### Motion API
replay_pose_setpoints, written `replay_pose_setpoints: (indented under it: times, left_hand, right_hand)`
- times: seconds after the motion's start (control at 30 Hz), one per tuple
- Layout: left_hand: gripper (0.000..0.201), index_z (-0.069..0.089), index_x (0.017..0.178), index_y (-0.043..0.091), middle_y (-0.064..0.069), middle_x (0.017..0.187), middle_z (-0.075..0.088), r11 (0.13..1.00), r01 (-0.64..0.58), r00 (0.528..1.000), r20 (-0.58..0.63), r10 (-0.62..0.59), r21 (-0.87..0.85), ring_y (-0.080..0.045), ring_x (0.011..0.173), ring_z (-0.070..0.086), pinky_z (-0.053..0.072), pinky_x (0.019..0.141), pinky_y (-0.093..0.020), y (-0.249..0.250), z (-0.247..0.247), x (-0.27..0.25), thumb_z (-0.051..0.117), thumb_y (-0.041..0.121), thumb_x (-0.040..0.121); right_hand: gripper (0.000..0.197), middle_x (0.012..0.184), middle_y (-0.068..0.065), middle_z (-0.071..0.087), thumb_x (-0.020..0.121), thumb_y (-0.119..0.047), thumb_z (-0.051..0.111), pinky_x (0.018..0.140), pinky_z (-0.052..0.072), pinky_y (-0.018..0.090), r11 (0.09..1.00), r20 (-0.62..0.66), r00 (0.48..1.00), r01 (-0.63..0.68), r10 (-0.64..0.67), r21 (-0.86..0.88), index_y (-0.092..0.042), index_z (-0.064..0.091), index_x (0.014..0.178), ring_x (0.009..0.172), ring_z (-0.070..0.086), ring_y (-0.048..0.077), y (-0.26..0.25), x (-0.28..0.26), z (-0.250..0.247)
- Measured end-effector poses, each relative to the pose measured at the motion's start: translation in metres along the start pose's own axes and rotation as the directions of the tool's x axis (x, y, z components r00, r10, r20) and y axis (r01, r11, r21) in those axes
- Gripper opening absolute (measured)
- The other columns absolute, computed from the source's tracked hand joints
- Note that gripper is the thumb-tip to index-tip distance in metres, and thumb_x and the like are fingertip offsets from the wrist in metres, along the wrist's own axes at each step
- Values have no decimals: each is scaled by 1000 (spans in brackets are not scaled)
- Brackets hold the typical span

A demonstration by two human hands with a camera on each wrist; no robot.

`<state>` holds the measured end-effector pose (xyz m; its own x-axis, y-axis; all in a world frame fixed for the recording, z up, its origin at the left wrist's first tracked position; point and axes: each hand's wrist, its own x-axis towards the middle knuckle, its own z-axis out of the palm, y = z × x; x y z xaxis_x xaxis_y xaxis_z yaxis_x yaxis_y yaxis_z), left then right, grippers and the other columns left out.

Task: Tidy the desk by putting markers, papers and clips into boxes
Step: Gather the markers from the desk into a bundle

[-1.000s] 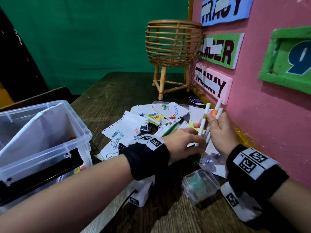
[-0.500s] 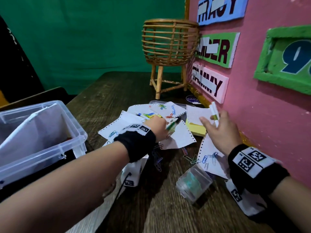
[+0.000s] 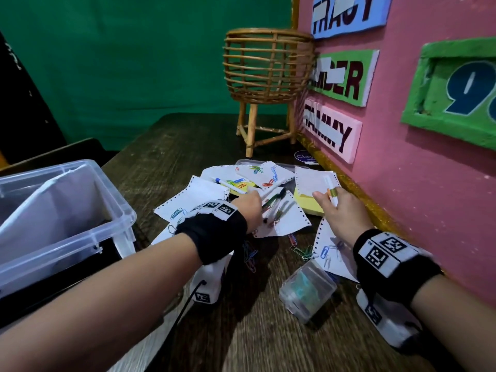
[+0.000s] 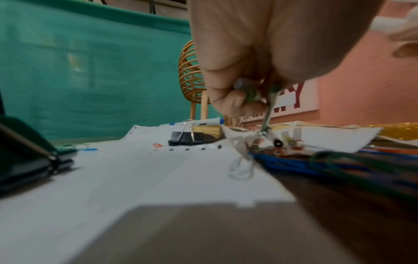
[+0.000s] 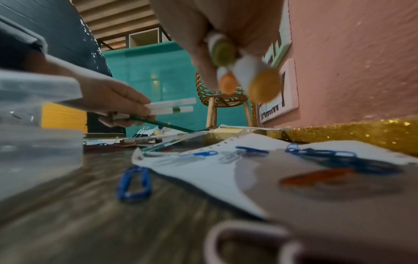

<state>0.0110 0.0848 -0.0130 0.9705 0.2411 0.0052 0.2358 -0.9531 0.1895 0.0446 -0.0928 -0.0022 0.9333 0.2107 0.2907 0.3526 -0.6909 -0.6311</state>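
Note:
My left hand (image 3: pixel 251 208) hovers over the paper pile and grips a bunch of white markers and a green pencil (image 3: pixel 271 206); in the right wrist view these markers (image 5: pixel 174 106) stick out of its fingers. My right hand (image 3: pixel 339 210), near the pink wall, grips three white markers (image 3: pixel 331 193), whose olive, orange and amber ends (image 5: pixel 239 71) show close up. A blue-capped marker (image 3: pixel 230 185) lies on the papers (image 3: pixel 198 200). Coloured paper clips (image 3: pixel 304 251) are scattered over sheets and desk. A black binder clip (image 4: pixel 187 138) sits on a sheet.
A large clear plastic box (image 3: pixel 53 210) stands at the left. A small clear box (image 3: pixel 307 288) lies near my right wrist. A yellow sticky pad (image 3: pixel 306 206) sits between the hands. A wicker basket on legs (image 3: pixel 268 68) stands behind, by the pink wall (image 3: pixel 416 197).
The hands were together at the upright markers; my left hand has moved left over the papers with markers in it. My right hand has lowered and tilted its markers flatter.

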Motion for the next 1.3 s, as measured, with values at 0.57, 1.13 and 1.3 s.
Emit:
replay_pose_setpoints:
  times: [0.57, 1.13, 1.3]
  left_hand:
    - [39, 53, 110, 5, -21, 107, 64, 863, -477, 879, -102, 466, -164, -33, 102, 58, 43, 85, -37, 37, -2, -31, 37, 38, 97]
    - [28, 65, 113, 11, -15, 118, 61, 861, -508, 852, 130, 507, -27, -29, 111, 55, 41, 87, -29, 50, 11, -22, 54, 25, 91]
    - [27, 60, 112, 8, -15, 116, 63, 960, -281, 954, 102, 280, -8, -30, 110, 59, 49, 86, -33, 47, 5, -18, 55, 8, 86]
  right_hand:
    - [18, 60, -1, 44, 88, -24, 49, 51, 27, 28, 982, -76, 995, -47, 62, 182, -8, 51, 80, 59, 42, 21, -4, 0, -2]
    - [31, 98, 17, 58, 87, -16, 52, 66, 40, 30, 983, -180, 970, -144, 163, 114, 0, 45, 112, 82, 56, 31, 1, 1, -6]
    - [33, 107, 18, 59, 92, -19, 53, 74, 43, 29, 972, -177, 964, -174, 201, 158, -1, 42, 116, 97, 59, 34, 3, 2, -4]
